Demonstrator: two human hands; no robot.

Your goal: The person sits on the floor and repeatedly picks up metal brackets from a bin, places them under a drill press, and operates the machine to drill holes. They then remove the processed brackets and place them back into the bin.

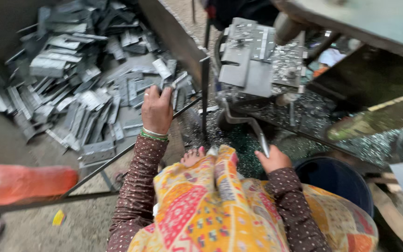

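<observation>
Over the bin, left hand gripping metal strips, right hand on lever

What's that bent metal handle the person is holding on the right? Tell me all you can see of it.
The handle is a grey metal bar, dull and worn. It runs out from under the press, bends, then slants down toward the person. The right hand grips its lower end, fingers closed around it. Shiny metal scraps lie on the ground beneath. Its far end is hidden under the machine.
</observation>
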